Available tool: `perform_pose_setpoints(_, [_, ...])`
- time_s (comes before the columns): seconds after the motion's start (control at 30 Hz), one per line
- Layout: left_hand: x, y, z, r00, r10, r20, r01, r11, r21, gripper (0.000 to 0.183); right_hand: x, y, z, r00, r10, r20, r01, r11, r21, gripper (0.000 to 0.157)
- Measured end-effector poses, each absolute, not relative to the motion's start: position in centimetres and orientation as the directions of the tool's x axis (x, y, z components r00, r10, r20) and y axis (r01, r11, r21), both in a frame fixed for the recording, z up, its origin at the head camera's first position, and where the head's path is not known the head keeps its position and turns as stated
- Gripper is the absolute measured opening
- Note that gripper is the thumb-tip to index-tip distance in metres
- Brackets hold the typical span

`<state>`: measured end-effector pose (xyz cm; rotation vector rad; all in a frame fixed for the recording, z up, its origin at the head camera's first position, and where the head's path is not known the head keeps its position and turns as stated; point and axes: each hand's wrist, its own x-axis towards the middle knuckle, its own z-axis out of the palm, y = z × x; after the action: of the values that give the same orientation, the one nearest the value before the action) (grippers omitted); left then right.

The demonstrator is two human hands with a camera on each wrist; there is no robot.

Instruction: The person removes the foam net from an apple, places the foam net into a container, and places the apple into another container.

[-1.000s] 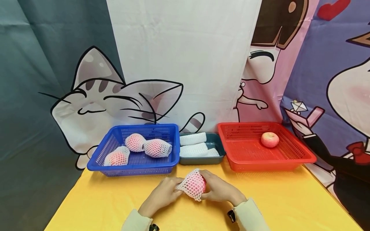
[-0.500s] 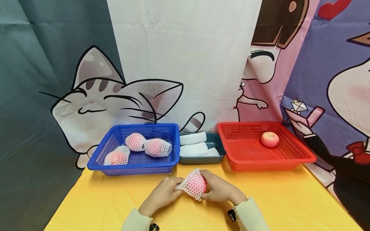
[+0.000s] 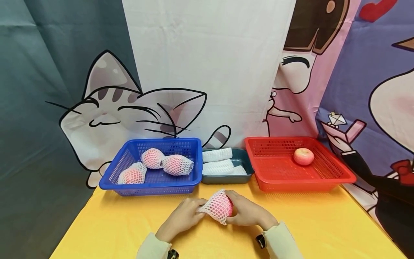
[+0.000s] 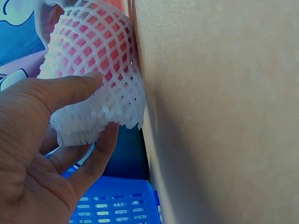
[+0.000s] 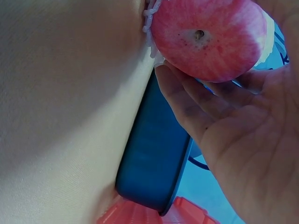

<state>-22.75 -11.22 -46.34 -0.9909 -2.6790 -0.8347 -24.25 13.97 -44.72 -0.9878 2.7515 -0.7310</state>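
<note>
The net [image 3: 216, 207] is pinched at its tail by the left grip [image 3: 184, 217]; rightward of this, the apple [image 5: 215, 51] is clasped by the right grip [image 3: 247, 212].

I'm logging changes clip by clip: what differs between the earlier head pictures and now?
Nothing visibly moved beyond a slight rightward shift of the whole picture. Nothing was grabbed or released: the left hand still pinches the net, and the right hand still holds the apple. The blue basket, tray, red basket and their contents look the same.
</note>
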Motion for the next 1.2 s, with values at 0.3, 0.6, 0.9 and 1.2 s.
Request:
perform_pose_setpoints(0.3, [-22.73,-11.22,-46.02,-0.771,0.545,0.331,0.637,0.641,0.428,0.013,-24.2,13.94,-44.46,-0.777,-0.628,0.038,-0.563,0.667,-0.488,0.085])
perform_pose_setpoints(0.6, [-22.58,-11.25,-45.85,-0.784,0.534,0.316,0.62,0.653,0.435,0.017,-23.96,13.92,-44.26,-0.768,-0.639,0.053,-0.581,0.659,-0.478,0.085])
perform_pose_setpoints(0.9, [-22.55,-11.09,-46.02,-0.763,0.55,0.339,0.646,0.637,0.421,0.014,-23.71,13.79,-44.53,-0.763,-0.644,0.047,-0.579,0.651,-0.491,0.085])
perform_pose_setpoints(1.2, [-22.49,-11.09,-45.7,-0.762,0.556,0.331,0.646,0.623,0.44,0.013,-23.71,13.47,-44.98,-0.761,-0.642,0.09,-0.597,0.641,-0.483,0.089])
